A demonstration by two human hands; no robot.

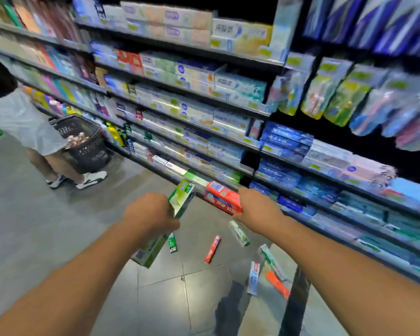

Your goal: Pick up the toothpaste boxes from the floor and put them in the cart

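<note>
My left hand [148, 213] grips long green toothpaste boxes [181, 198] held up above the floor; their lower end [147, 253] sticks out below my fist. My right hand [257, 208] grips a red toothpaste box [222, 197] at the same height. On the grey floor tiles below lie several more boxes: a small green one [172, 243], a red one [212, 249], a white-green one [239, 233], a white-blue one [253, 278], an orange one [278, 284] and a long green-white one [272, 261]. A black wheeled basket cart [84, 144] stands at the left by the shelves.
Shelves [192, 132] packed with toothpaste boxes run along the right side of the aisle. A person in light shorts and white sneakers [91, 179] stands next to the cart. A dark metal post [295, 304] rises at lower right. Hanging toothbrush packs [344, 98] fill the upper right.
</note>
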